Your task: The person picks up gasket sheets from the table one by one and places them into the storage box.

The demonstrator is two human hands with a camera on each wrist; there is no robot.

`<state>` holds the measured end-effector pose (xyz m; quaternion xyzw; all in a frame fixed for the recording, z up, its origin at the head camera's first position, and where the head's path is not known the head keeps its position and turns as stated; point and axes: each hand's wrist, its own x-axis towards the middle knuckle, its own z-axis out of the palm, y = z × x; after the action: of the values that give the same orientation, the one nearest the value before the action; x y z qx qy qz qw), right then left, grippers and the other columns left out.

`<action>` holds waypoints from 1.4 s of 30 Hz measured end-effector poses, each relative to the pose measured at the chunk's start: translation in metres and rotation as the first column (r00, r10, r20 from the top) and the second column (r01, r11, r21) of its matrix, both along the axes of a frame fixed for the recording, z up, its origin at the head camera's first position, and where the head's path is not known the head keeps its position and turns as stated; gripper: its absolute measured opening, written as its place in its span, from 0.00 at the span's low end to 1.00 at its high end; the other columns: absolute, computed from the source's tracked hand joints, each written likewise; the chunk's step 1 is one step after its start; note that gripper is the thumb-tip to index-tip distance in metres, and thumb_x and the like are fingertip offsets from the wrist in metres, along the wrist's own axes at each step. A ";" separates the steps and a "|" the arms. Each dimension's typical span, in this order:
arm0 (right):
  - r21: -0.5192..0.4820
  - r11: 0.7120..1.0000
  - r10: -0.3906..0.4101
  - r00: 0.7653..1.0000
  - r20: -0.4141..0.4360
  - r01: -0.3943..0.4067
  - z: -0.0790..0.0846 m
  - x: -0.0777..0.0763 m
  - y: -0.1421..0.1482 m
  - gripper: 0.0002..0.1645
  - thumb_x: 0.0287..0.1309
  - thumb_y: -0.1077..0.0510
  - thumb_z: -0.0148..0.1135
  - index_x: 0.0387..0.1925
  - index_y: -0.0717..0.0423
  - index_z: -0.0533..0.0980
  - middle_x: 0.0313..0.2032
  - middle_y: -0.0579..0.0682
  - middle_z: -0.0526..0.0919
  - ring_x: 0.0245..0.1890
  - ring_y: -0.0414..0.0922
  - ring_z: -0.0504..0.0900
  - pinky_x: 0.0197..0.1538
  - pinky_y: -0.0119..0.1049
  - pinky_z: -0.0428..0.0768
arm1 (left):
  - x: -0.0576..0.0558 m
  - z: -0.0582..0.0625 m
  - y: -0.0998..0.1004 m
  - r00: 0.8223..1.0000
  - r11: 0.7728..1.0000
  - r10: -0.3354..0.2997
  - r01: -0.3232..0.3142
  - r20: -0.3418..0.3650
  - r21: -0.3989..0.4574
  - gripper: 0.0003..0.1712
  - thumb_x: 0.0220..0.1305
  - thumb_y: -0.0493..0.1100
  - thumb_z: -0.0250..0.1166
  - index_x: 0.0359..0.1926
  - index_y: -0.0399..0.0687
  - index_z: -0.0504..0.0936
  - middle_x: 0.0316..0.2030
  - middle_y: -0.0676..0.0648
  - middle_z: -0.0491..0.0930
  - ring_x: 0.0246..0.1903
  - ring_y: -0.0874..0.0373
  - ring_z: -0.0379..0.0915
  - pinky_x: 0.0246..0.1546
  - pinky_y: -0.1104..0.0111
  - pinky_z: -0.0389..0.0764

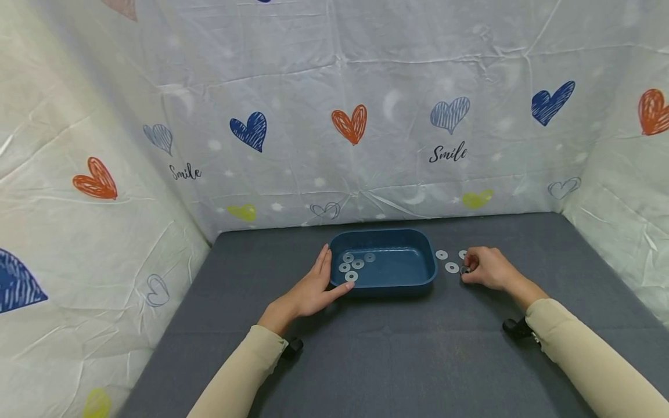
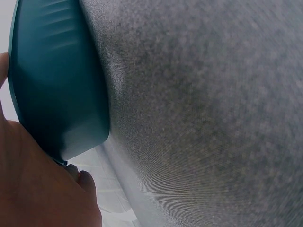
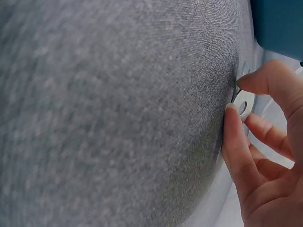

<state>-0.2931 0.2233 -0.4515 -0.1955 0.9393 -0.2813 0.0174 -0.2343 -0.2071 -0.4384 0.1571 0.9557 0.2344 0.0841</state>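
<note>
A blue rectangular tray (image 1: 387,290) rests on the table with several flat metal washers (image 1: 358,264) lying in its left part. My left hand (image 1: 312,285) rests against the tray's left end, fingers straight along that side and thumb at the front rim. In the left wrist view, the tray's outer wall (image 2: 61,85) stands beside the hand. Right of the tray, my right hand (image 1: 488,268) pinches a washer (image 3: 244,105) between thumb and fingertips, tilted up at the cloth's surface. Loose washers (image 1: 452,267) lie between this hand and the tray, one partly hidden behind the fingers.
Dark grey cloth (image 1: 387,360) covers the table. A white curtain (image 1: 298,69) printed with hearts hangs behind it and along both sides. Dark wrist straps (image 1: 517,329) show at both sleeve cuffs.
</note>
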 end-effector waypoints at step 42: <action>-0.348 0.931 0.087 0.993 -0.080 -0.110 0.021 0.027 -0.024 0.13 0.57 0.63 0.75 0.45 0.59 0.85 0.40 0.52 0.86 0.35 0.41 0.84 0.38 0.33 0.84 | -0.001 -0.001 0.000 1.000 1.000 0.002 -0.002 -0.002 0.016 0.65 0.67 0.80 0.48 0.82 0.43 0.31 0.81 0.48 0.21 0.80 0.46 0.33 0.75 0.47 0.53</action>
<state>-0.2662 0.1993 -0.4307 -0.2511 0.8629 -0.4372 -0.0332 -0.2353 -0.2071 -0.4397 0.1572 0.9539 0.2421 0.0816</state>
